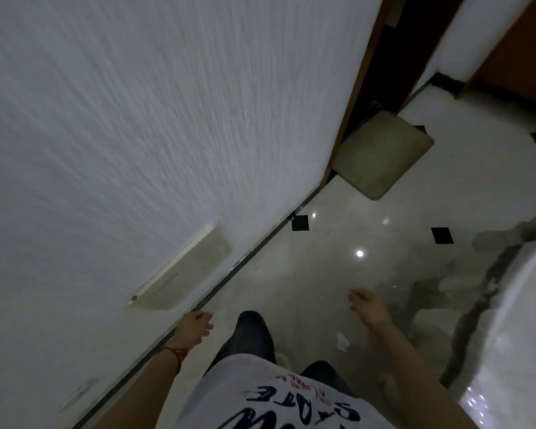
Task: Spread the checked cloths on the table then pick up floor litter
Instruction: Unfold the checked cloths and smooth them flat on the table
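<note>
A small crumpled white scrap of litter [342,341] lies on the glossy tiled floor [307,274], just below and left of my right hand [367,306]. That hand hangs over the floor with loosely curled fingers and holds nothing. My left hand [195,326] hangs near the base of the white wall, fingers loosely curled, also holding nothing; a red thread circles its wrist. No checked cloth or table is in view. The picture is blurred by motion.
A textured white wall [136,119] fills the left side, with a pale plate [183,274] fixed low on it. A beige mat [381,153] lies at a dark doorway. A white rounded object [514,320] with grey trim stands at the right edge.
</note>
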The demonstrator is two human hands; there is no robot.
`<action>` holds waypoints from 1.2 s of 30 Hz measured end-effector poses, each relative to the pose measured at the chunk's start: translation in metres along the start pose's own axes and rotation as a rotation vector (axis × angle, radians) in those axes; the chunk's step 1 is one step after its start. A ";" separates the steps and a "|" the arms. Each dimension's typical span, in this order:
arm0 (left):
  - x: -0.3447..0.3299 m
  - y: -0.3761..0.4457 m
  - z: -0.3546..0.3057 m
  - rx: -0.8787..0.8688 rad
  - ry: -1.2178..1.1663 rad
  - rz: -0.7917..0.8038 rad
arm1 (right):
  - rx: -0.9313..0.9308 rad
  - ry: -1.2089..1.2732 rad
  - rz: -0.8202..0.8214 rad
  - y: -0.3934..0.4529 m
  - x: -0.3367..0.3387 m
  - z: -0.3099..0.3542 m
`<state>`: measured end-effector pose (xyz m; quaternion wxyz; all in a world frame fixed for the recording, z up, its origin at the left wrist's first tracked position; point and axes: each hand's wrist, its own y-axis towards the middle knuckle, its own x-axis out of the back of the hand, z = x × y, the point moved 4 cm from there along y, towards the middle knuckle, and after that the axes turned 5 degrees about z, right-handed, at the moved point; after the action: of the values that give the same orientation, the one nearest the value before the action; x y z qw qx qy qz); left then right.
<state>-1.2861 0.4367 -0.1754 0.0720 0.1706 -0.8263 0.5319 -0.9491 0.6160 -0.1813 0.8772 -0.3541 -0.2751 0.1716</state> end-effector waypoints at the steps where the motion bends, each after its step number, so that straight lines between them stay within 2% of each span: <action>1: 0.000 0.008 -0.013 0.012 0.005 0.013 | -0.007 0.024 -0.025 0.011 0.007 0.008; 6: -0.007 0.059 -0.098 0.036 0.105 0.085 | -0.080 0.145 -0.118 0.056 0.037 0.032; 11: -0.034 0.097 -0.221 -0.014 0.255 0.201 | -0.215 0.361 -0.213 0.081 0.060 0.039; 19: -0.137 0.151 -0.420 -0.105 0.422 0.371 | -0.360 0.639 -0.337 0.119 0.110 0.044; 24: -0.224 0.178 -0.518 -0.165 0.464 0.405 | -0.424 0.704 -0.378 0.168 0.175 0.037; 28: -0.277 0.187 -0.570 -0.153 0.487 0.395 | -0.433 0.735 -0.366 0.211 0.242 0.046; 36: -0.351 0.204 -0.654 -0.091 0.536 0.368 | -0.323 0.778 -0.435 0.278 0.384 0.093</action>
<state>-1.0734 1.1763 -0.1778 0.1972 -0.1311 -0.8178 0.5245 -0.7313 1.0476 -0.1862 0.8644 -0.4580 -0.0170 -0.2066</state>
